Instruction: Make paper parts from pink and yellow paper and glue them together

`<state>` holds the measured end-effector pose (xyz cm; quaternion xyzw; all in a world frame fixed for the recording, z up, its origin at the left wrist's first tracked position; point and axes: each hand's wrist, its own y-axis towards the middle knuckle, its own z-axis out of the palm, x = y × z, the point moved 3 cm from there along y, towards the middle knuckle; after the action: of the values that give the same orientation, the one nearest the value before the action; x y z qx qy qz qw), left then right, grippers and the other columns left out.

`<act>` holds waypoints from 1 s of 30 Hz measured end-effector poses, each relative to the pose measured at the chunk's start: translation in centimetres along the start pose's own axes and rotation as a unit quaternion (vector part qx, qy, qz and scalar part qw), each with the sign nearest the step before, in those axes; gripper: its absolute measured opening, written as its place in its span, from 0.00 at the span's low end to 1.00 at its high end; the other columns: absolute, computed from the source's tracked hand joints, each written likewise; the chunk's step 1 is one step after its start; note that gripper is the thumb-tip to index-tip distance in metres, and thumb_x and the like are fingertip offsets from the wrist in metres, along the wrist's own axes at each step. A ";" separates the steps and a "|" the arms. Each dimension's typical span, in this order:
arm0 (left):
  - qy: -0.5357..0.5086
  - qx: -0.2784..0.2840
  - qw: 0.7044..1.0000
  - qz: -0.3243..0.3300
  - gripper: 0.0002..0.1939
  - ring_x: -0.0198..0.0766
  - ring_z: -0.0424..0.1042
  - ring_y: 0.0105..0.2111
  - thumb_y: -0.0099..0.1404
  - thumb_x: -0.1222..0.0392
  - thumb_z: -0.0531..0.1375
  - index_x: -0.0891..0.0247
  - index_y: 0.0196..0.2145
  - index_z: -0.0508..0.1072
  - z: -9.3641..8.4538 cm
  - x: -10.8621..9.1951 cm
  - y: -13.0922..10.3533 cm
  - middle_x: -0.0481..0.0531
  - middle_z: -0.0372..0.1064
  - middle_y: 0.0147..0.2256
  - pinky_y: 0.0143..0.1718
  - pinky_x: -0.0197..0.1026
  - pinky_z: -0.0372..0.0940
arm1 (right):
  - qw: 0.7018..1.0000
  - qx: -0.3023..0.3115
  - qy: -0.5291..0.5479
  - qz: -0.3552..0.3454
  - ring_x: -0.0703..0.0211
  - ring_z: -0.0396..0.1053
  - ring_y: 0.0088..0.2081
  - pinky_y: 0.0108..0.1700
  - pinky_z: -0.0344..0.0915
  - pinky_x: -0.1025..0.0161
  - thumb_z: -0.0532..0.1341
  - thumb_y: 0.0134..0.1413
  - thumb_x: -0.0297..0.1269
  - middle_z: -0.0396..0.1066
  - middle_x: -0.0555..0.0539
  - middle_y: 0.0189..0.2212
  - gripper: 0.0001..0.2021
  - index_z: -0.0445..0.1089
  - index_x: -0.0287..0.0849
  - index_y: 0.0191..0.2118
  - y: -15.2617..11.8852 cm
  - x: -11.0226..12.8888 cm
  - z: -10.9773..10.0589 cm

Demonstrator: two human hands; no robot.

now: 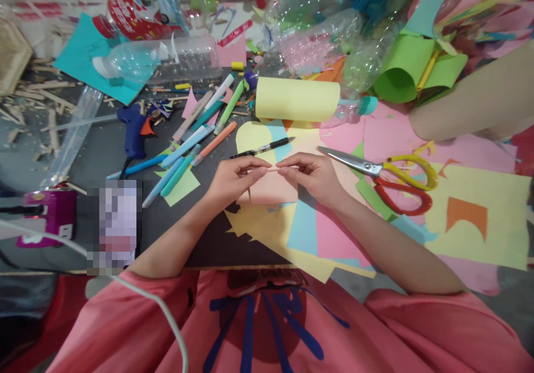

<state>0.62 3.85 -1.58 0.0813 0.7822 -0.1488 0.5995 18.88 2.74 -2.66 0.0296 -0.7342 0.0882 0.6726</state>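
Observation:
A pale pink piece of paper (271, 189) is pinched along its far edge between both hands, close to the middle of the table. My left hand (238, 179) closes thumb and fingers on the left end of that edge, which looks thin and rolled or folded. On the right end, my right hand (316, 176) pinches in the same way, fingertips nearly meeting the left ones. Just beyond the fingers lies a black pen (265, 148). Scissors (373, 168) with yellow and red handles rest right of my right hand, blades pointing towards it.
A pale yellow paper tube (298, 99) lies behind the pen. Several markers (200, 133) and a blue glue gun (132, 131) are to the left. Plastic bottles (167, 58) crowd the back. Coloured paper scraps (342, 228) cover the right. Another person's arm (475, 94) reaches in at right.

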 end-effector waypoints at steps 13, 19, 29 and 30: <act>-0.004 -0.025 1.000 -0.001 0.11 0.42 0.79 0.36 0.56 0.52 0.68 0.62 0.32 0.83 -0.1 0.2 -0.1 0.55 0.81 0.34 0.38 0.38 0.73 | 1.000 0.011 0.012 -0.016 0.60 0.72 0.31 0.34 0.69 0.60 0.69 0.48 0.38 0.79 0.48 0.28 0.04 0.80 0.45 0.29 0.0 0.2 0.2; -0.006 -0.032 0.999 0.006 0.09 0.41 0.79 0.35 0.57 0.53 0.68 0.62 0.31 0.82 -0.2 0.3 0.0 0.55 0.81 0.33 0.36 0.38 0.73 | 0.999 0.007 0.032 -0.002 0.60 0.72 0.32 0.34 0.68 0.61 0.71 0.47 0.46 0.78 0.48 0.30 0.12 0.78 0.45 0.35 0.1 0.0 0.2; 0.009 -0.019 1.000 -0.007 0.10 0.41 0.78 0.37 0.58 0.53 0.67 0.62 0.33 0.82 -0.1 0.3 0.0 0.55 0.80 0.34 0.37 0.36 0.72 | 1.000 -0.013 0.013 0.007 0.63 0.66 0.25 0.28 0.62 0.63 0.70 0.46 0.44 0.76 0.50 0.25 0.09 0.78 0.44 0.29 0.2 0.2 0.0; 0.007 -0.019 1.000 -0.006 0.10 0.41 0.78 0.36 0.58 0.53 0.67 0.62 0.33 0.82 -0.2 0.3 0.0 0.54 0.80 0.34 0.37 0.36 0.72 | 1.000 -0.013 0.014 0.010 0.63 0.66 0.25 0.28 0.61 0.64 0.70 0.46 0.44 0.76 0.50 0.25 0.09 0.78 0.44 0.28 0.2 0.2 0.0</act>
<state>0.40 3.90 -1.84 0.0667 0.7896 -0.1372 0.5944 18.86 2.91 -2.43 0.0120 -0.7260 0.0856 0.6823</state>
